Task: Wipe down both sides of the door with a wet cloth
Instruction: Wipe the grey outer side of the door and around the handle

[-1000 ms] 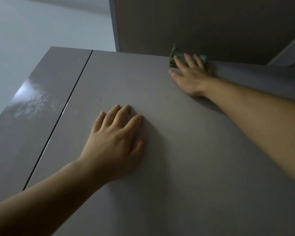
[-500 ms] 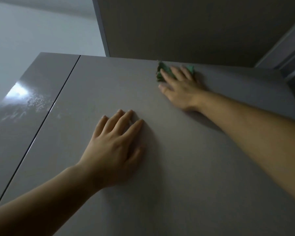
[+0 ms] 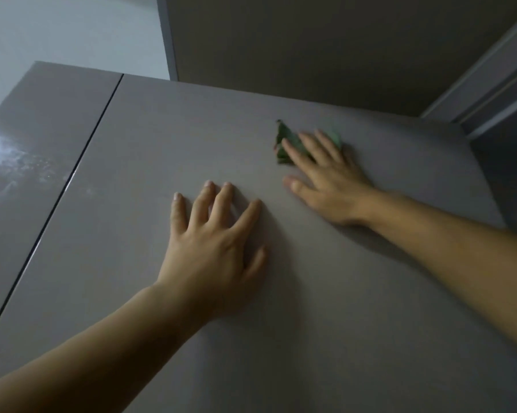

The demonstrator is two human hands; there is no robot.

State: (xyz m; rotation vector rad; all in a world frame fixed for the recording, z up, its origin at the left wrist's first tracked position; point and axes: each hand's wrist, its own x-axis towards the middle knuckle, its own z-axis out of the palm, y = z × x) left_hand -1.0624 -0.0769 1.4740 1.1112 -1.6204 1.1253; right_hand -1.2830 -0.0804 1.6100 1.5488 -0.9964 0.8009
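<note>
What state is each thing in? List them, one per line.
door: grey face, both hands on it; wetness cannot be told.
green cloth: crumpled, pinned against the door.
right hand: fingers straight, pressing the green cloth.
left hand: flat on the door, fingers spread, holding nothing.
neighbouring panel: streaky smears under glare.

No text, label, brand, number or sign can be read anywhere here.
</note>
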